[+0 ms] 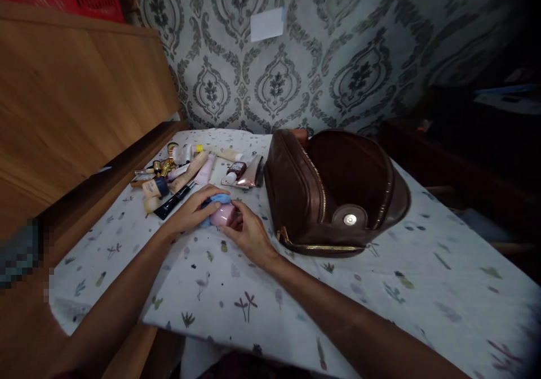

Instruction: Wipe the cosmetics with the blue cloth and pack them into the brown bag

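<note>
While left hand [198, 209] clasps blue cloth [220, 198] against pink jar [222, 215] — right hand [252, 235] grips jar with fingertips.

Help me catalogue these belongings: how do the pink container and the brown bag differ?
Size: the pink container is far smaller than the brown bag.
Look: the container is shiny pink, the bag dark brown with gold-coloured zips.
Pose: the container is held between the left hand and right hand, against a blue cloth; the bag rests on the printed tablecloth, its mouth open.
Both are over that tablecloth.
</note>
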Demonstrator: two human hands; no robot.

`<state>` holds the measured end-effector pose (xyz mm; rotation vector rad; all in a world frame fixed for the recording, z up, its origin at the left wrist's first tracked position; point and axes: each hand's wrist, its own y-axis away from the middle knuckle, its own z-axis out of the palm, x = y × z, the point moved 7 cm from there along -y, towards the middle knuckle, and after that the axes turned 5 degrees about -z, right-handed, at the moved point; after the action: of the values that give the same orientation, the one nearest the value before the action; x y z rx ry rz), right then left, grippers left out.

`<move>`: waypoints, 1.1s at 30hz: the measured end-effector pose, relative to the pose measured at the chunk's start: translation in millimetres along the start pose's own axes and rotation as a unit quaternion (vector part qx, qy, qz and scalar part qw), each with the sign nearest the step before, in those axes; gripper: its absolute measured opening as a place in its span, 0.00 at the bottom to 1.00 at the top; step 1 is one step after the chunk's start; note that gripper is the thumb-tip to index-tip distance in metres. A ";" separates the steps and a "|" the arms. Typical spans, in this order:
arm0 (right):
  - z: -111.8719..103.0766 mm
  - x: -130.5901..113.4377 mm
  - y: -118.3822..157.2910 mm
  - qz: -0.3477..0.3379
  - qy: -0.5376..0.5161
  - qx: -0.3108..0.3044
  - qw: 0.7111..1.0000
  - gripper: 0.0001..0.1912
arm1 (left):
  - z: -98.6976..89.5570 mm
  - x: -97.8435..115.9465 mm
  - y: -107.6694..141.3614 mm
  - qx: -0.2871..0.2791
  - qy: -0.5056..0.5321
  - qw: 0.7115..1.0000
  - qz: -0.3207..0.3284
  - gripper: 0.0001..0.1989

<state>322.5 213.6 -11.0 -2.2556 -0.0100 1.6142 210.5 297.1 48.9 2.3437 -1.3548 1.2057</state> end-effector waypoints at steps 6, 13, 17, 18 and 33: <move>-2.2 -5.4 0.0 0.005 0.002 -0.004 1.000 0.34 | -1.7 3.6 1.2 -0.008 -0.002 1.000 0.017 0.20; -6.9 -4.5 -0.7 0.016 0.022 0.006 1.000 0.31 | -9.4 15.8 2.6 0.023 -0.007 0.998 0.052 0.18; -8.0 -3.6 -0.7 0.013 0.018 0.018 1.000 0.29 | -9.8 16.8 3.1 0.014 -0.019 0.998 0.053 0.18; -8.2 -3.9 -0.3 0.007 0.015 0.022 1.000 0.28 | -9.4 16.1 3.1 0.012 -0.019 0.998 0.051 0.18; -9.8 -12.3 4.0 -0.038 0.061 0.015 0.997 0.25 | -10.3 8.2 3.6 0.024 -0.019 0.997 0.066 0.16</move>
<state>326.4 204.4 1.7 -2.2989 -0.0397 1.4263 204.0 295.0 60.7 2.3541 -1.5313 1.2490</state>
